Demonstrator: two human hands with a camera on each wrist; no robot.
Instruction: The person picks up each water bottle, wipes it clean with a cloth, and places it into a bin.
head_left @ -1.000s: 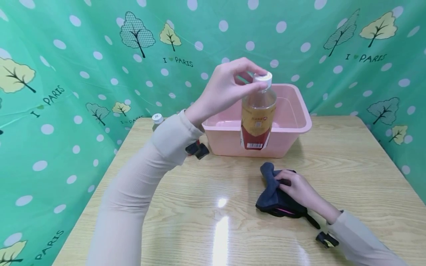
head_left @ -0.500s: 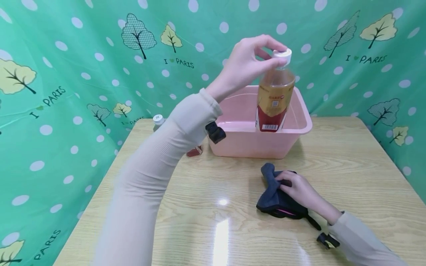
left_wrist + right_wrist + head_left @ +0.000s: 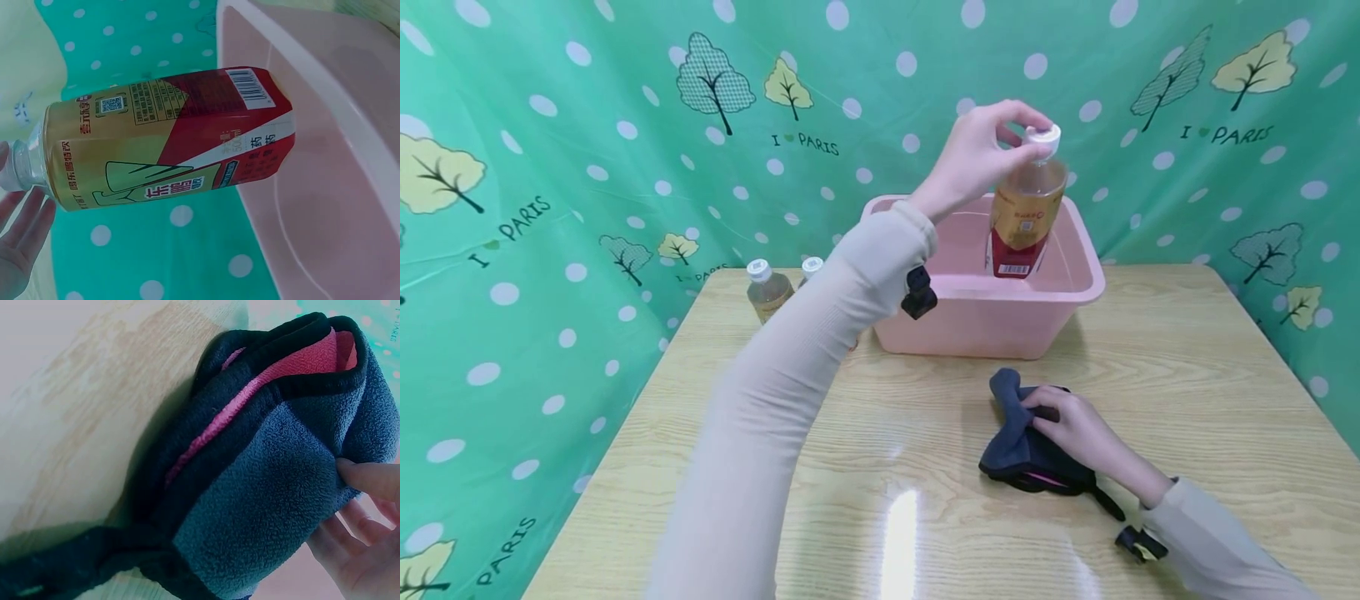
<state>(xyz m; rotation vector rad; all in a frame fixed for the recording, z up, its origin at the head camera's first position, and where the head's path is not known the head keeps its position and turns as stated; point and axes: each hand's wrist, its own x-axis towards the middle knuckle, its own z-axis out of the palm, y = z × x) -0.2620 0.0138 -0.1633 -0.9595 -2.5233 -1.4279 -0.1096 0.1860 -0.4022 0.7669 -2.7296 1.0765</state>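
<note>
My left hand (image 3: pixel 981 154) pinches the white cap of a plastic drink bottle (image 3: pixel 1026 217) with a gold and red label. The bottle hangs upright over the pink plastic tub (image 3: pixel 973 329), its base lower than the tub's far rim in the head view. In the left wrist view the bottle (image 3: pixel 169 137) overlaps the tub's wall (image 3: pixel 325 94). On the table to the right, my right hand (image 3: pixel 1071 421) pinches a fold of a dark blue-grey cloth (image 3: pixel 1011 442) with black edging. Pink lining shows inside the folded cloth (image 3: pixel 262 481), and a black strap trails from it.
Two more white-capped bottles stand at the back left; one bottle (image 3: pixel 767 292) shows its upper part, while the other bottle's cap (image 3: pixel 812 265) peeks out behind my left sleeve. A green patterned curtain (image 3: pixel 895 50) hangs behind the wooden table (image 3: pixel 1195 375).
My left hand has carried the bottle up and right, then slightly down, from before the tub's front wall to over its opening. The right hand and cloth have stayed put.
</note>
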